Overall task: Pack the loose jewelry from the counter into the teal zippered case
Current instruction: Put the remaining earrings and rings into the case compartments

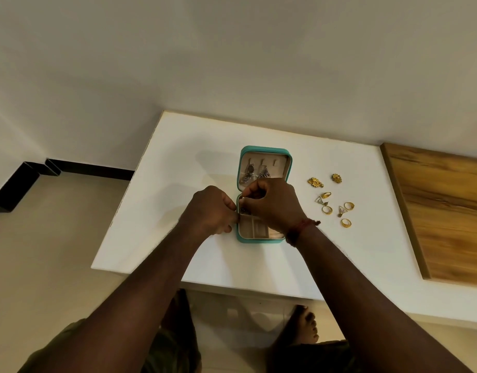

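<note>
Case (264, 149) steadied for packing.
Its edge is gripped by the left hand (213, 211); an earring (244, 210) seems pinched by the right hand (273, 205).

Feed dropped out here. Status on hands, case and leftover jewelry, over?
Left hand holds teal case rim; right hand curled over its tray, pinch hidden. Case open, earrings hung in lid. Gold pieces loose on counter, right of case. Nothing blocking.

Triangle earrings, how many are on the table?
2. Both lie right of the case: one earring nearer it, the other further right. More could hide inside it.
</note>
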